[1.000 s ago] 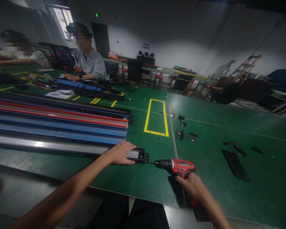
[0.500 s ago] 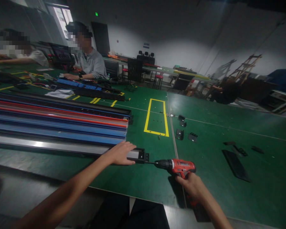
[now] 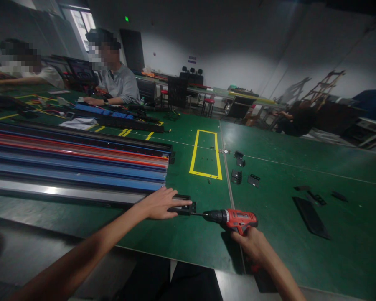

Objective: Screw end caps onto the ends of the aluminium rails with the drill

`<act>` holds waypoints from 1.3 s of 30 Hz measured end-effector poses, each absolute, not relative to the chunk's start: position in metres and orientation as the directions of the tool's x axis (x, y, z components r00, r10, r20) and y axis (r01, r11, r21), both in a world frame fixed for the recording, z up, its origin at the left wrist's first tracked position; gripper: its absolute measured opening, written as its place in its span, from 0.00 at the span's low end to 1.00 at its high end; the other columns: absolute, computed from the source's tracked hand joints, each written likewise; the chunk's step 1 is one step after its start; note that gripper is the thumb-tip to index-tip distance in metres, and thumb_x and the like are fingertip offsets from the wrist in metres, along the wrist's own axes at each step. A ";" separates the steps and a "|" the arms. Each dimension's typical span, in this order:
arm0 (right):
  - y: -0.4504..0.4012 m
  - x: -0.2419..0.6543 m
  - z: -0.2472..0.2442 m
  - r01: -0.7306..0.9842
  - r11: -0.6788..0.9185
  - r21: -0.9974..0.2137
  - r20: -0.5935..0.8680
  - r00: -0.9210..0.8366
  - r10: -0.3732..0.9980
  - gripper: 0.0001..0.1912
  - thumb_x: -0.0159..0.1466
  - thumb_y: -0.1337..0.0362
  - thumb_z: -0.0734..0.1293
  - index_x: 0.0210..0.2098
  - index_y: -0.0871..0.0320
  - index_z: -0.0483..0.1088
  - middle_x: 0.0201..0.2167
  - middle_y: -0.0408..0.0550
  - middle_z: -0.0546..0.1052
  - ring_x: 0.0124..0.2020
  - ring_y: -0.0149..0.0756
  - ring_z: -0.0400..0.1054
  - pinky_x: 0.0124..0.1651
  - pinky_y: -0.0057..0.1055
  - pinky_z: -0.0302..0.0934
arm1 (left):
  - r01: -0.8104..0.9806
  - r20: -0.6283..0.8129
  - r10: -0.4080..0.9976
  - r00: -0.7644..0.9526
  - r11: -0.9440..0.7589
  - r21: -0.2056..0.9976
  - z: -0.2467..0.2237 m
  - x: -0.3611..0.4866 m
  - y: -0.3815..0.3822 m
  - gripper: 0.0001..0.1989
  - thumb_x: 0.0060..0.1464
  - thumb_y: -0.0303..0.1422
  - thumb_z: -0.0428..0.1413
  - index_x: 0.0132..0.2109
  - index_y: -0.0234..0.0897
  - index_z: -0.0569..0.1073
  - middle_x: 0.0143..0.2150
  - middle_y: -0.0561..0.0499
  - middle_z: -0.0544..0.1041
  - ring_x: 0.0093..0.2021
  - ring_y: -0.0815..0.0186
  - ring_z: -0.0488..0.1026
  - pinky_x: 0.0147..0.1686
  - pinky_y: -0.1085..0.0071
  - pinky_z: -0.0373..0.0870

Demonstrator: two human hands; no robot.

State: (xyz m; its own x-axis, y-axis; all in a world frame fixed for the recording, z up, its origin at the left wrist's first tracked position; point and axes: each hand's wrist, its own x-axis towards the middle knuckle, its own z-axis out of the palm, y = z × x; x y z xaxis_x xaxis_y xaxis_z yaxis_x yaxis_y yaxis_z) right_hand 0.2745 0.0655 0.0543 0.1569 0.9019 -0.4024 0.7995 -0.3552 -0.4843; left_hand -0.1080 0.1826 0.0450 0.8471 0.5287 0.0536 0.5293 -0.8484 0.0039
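Observation:
My right hand (image 3: 253, 242) is wrapped round the handle of a red and black cordless drill (image 3: 242, 218). The drill lies level, its long thin bit pointing left and reaching the end of a black-framed metal profile (image 3: 90, 193) at its small black end bracket (image 3: 193, 207). On top of that profile, near its right end, lies my left hand (image 3: 163, 204). Its index finger stretches out toward the bracket, and the thumb lies along the near side. Whether the bit sits in a screw is too small to tell.
Blue and red profiles (image 3: 81, 161) lie side by side behind. Black brackets (image 3: 236, 176) and a dark flat piece (image 3: 310, 217) are on the green table (image 3: 278, 159) to the right. Small screws lie by the yellow tape rectangle (image 3: 192, 154). A person (image 3: 122, 83) sits across the table.
My left hand's index finger has stretched out to the right, toward the end bracket. The drill and my right hand stay in nearly the same place.

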 end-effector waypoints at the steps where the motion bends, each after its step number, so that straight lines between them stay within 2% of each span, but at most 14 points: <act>1: 0.066 0.275 0.054 0.800 -0.358 -0.482 -0.408 0.157 0.900 0.12 0.63 0.55 0.65 0.29 0.57 0.69 0.24 0.45 0.75 0.26 0.35 0.69 0.30 0.30 0.58 | 0.524 0.053 0.523 0.850 -0.852 -0.002 0.045 -0.108 0.183 0.35 0.66 0.47 0.56 0.75 0.62 0.51 0.48 0.46 0.73 0.44 0.55 0.71 0.44 0.62 0.63; 17: 0.066 0.273 0.058 0.821 -0.372 -0.433 -0.415 0.185 0.891 0.13 0.64 0.56 0.66 0.29 0.57 0.70 0.25 0.47 0.77 0.28 0.36 0.70 0.31 0.30 0.59 | 0.527 0.065 0.529 0.846 -0.849 0.041 0.044 -0.105 0.184 0.34 0.65 0.45 0.57 0.74 0.62 0.55 0.47 0.46 0.72 0.44 0.54 0.70 0.43 0.62 0.64; 21: 0.065 0.274 0.057 0.820 -0.355 -0.450 -0.403 0.169 0.900 0.12 0.64 0.56 0.66 0.31 0.58 0.72 0.27 0.48 0.78 0.29 0.36 0.70 0.33 0.30 0.59 | 0.528 0.073 0.531 0.844 -0.847 0.055 0.045 -0.105 0.184 0.34 0.64 0.45 0.58 0.74 0.61 0.56 0.47 0.46 0.72 0.44 0.54 0.70 0.43 0.63 0.64; 29: 0.065 0.275 0.053 0.797 -0.356 -0.488 -0.385 0.170 0.907 0.13 0.62 0.54 0.66 0.29 0.57 0.70 0.23 0.45 0.75 0.25 0.36 0.68 0.30 0.30 0.58 | 0.533 0.092 0.542 0.835 -0.840 0.108 0.041 -0.107 0.184 0.33 0.64 0.45 0.57 0.73 0.60 0.59 0.47 0.45 0.73 0.44 0.54 0.70 0.45 0.61 0.64; 39: 0.065 0.273 0.056 0.807 -0.343 -0.480 -0.380 0.162 0.911 0.12 0.62 0.55 0.66 0.29 0.57 0.70 0.25 0.46 0.77 0.26 0.36 0.68 0.32 0.31 0.58 | 0.542 0.080 0.549 0.832 -0.835 0.094 0.040 -0.106 0.185 0.33 0.64 0.45 0.57 0.73 0.60 0.59 0.48 0.45 0.72 0.44 0.55 0.70 0.44 0.62 0.63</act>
State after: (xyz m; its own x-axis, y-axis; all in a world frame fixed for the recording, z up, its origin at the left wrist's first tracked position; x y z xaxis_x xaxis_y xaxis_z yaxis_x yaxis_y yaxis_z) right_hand 0.2726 0.0650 0.0561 0.1616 0.9110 -0.3795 0.8071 -0.3433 -0.4803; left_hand -0.1060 0.1849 0.0403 0.8321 0.5488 0.0799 0.5418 -0.8352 0.0943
